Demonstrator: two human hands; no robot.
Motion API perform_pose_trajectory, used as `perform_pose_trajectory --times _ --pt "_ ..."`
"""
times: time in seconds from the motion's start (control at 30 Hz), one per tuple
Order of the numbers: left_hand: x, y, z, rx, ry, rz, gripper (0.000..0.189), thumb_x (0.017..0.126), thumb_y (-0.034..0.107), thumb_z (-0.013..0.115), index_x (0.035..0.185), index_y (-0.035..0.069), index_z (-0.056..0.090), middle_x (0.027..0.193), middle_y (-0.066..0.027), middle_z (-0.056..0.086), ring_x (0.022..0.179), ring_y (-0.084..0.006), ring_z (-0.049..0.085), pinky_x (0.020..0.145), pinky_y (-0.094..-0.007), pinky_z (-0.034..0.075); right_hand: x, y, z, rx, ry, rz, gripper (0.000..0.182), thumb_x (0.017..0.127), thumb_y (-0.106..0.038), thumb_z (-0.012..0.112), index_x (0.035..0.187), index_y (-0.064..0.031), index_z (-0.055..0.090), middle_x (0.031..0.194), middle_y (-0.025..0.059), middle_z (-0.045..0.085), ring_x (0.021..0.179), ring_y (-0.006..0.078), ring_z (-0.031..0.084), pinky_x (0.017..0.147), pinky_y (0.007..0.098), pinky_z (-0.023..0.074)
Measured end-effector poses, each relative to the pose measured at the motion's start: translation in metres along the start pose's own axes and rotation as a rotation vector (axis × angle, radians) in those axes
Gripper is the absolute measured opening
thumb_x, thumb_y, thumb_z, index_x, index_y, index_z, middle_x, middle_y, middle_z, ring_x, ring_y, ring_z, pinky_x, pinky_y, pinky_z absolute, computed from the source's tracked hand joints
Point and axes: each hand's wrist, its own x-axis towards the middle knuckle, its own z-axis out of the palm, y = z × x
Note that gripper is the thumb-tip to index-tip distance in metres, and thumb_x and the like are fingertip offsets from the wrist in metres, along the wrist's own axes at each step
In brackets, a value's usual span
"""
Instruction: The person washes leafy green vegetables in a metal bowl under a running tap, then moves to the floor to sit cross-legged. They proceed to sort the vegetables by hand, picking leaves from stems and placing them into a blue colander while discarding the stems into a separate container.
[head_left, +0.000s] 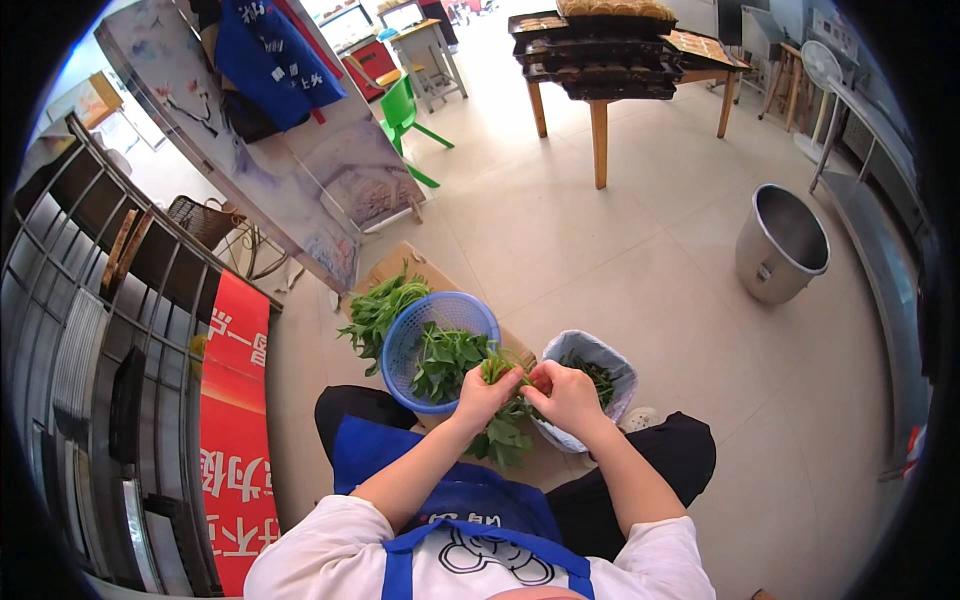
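My left hand (484, 394) is closed around a bunch of leafy green vegetable stems (499, 365), whose leaves hang below toward my lap. Beside it, my right hand (564, 391) pinches at the stem ends with thumb and fingers. Under and left of my left hand stands a blue plastic colander (394, 367) with leafy greens (450, 356) inside. Below my right hand is a bin lined with a pale plastic bag (622, 358), holding thin green pieces (596, 375). Another pile of leafy greens (379, 311) lies on cardboard at the colander's left.
Flattened cardboard (412, 266) lies under the colander. A large metal pot (780, 259) stands on the tiled floor at right, near a steel table (870, 225). Ahead are a wooden table (598, 142) stacked with trays and a green chair (401, 109). A metal rack (169, 262) stands left.
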Motion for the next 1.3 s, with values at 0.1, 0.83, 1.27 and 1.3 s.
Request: perform_pose_trajectory --times 0.1,0.83,1.27,1.3 --pt "0.0 -0.001 -0.004 -0.01 -0.009 0.003 0.013 0.089 0.018 0.071 0.088 0.007 0.065 0.066 0.0063 0.055 0.053 -0.0026 0.045 0.046 -0.0203 0.033 0.002 -0.001 -0.001 0.046 -0.055 0.063 0.023 0.079 -0.025 0.074 0.084 -0.0038 0.066 0.073 0.0107 0.068 0.068 0.0237 0.068 0.064 0.0357 0.0535" --pt "0.004 -0.007 -0.016 -0.025 -0.136 -0.043 0.015 0.092 0.016 0.068 0.102 0.005 0.067 0.077 0.0043 0.061 0.063 -0.0027 0.051 0.053 -0.0192 0.038 0.004 0.009 0.007 0.07 -0.096 0.063 0.027 0.081 -0.027 0.073 0.086 -0.0017 0.066 0.071 0.0104 0.067 0.064 0.0223 0.065 0.062 0.0338 0.0518" --pt "0.007 0.003 -0.024 0.017 -0.192 -0.131 0.013 0.092 0.016 0.066 0.101 0.007 0.067 0.076 0.0048 0.062 0.062 -0.0031 0.052 0.051 -0.02 0.037 0.012 0.025 0.011 0.289 -0.302 0.219 0.029 0.084 -0.028 0.072 0.079 -0.0006 0.064 0.065 0.0042 0.059 0.061 0.0117 0.054 0.059 0.0305 0.0457" --pt "0.005 0.003 -0.023 0.043 -0.184 -0.107 0.013 0.091 0.017 0.067 0.1 0.007 0.068 0.076 0.0049 0.062 0.062 -0.0031 0.052 0.051 -0.0201 0.037 0.012 0.025 0.011 0.297 -0.314 0.219 0.029 0.084 -0.028 0.072 0.078 -0.0007 0.064 0.065 0.0038 0.059 0.061 0.0113 0.054 0.059 0.0302 0.0455"
